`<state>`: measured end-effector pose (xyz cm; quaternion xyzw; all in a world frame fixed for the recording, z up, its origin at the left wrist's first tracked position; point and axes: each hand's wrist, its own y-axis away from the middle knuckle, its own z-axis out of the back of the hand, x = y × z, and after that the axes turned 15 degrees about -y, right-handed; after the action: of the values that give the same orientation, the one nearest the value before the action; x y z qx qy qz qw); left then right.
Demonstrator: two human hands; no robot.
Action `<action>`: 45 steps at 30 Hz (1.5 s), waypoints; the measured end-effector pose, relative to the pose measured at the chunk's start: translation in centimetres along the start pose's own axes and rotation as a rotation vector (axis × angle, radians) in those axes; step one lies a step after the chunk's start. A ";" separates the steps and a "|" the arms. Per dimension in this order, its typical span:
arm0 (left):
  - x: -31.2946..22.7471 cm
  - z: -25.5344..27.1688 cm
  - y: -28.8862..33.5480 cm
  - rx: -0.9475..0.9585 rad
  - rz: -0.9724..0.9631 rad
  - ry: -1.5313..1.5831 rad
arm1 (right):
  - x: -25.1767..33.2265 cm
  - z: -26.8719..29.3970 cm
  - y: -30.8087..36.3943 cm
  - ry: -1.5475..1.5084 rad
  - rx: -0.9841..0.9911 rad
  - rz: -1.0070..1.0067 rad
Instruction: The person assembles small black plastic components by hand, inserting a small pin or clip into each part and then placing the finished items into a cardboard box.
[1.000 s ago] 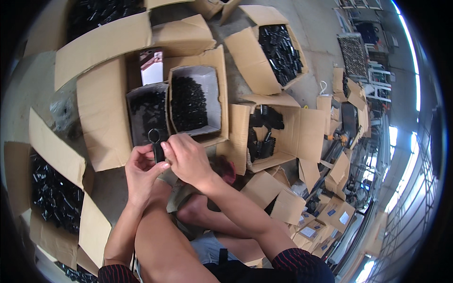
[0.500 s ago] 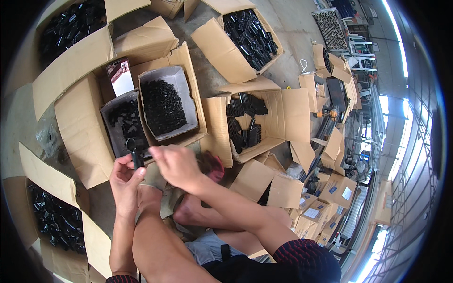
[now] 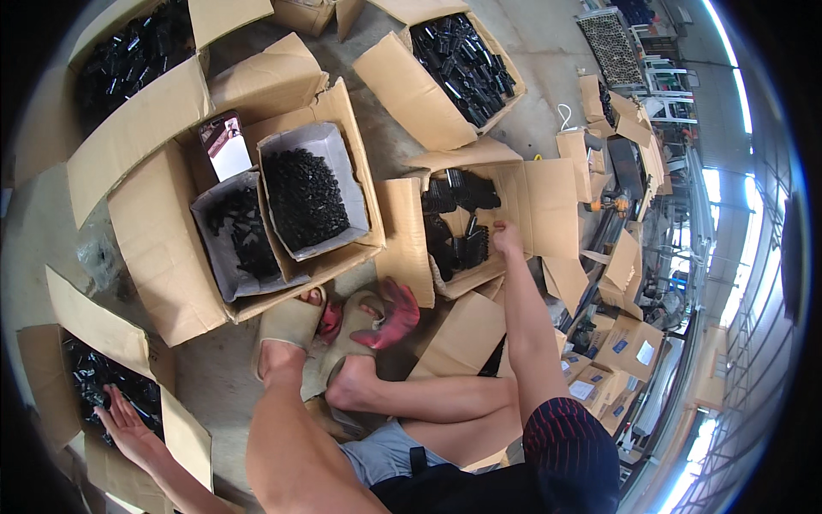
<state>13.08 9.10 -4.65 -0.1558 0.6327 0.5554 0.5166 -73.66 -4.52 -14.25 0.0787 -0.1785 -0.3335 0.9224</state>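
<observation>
My left hand [image 3: 133, 428] is open, its fingers stretched over a carton [image 3: 190, 437] of glossy black plastic parts [image 3: 111, 377] at the lower left. On the right, my right hand [image 3: 507, 237] is closed at the inner right side of another carton [image 3: 541, 201]. That carton holds black parts [image 3: 462, 188] laid in neat stacks. What the right fingers hold, if anything, is hidden. Between the hands, a large carton [image 3: 167, 257] contains two grey-lined trays, one with small black pieces [image 3: 304, 193], the other with flatter black pieces [image 3: 244, 231].
A phone [image 3: 225, 147] leans inside the large carton. More cartons of black parts [image 3: 462, 68] stand at the back. My sandalled feet [image 3: 287, 330] and a red-and-grey glove [image 3: 398, 317] are on the floor in front. Taped boxes [image 3: 629, 347] are stacked at the right.
My hands have moved apart from in front of the trays. The left went down-left to the lower carton, without the black ringed part it held; the right reached over to the stacked-parts carton.
</observation>
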 end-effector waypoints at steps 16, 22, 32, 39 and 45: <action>1.1 -3.0 4.2 0.026 -0.254 -0.429 | 2.3 0.0 -0.6 0.598 0.256 0.538; -0.7 -9.2 8.6 0.099 -0.569 -0.515 | 6.6 2.8 2.3 0.343 0.029 0.669; 2.6 -25.7 18.9 1.426 -0.651 -0.541 | 22.0 4.4 18.8 -0.665 0.165 0.348; 6.2 -23.8 13.6 1.665 0.609 -0.576 | 33.0 -1.0 28.8 -0.810 0.608 0.390; 6.6 -20.6 12.0 1.924 0.752 -0.123 | 32.9 -1.4 30.2 -1.002 0.946 0.299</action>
<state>-8.85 -2.18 -6.74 0.5596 0.7893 -0.0528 0.2472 -31.92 -2.59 1.57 0.2829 -0.7165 -0.0857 0.6319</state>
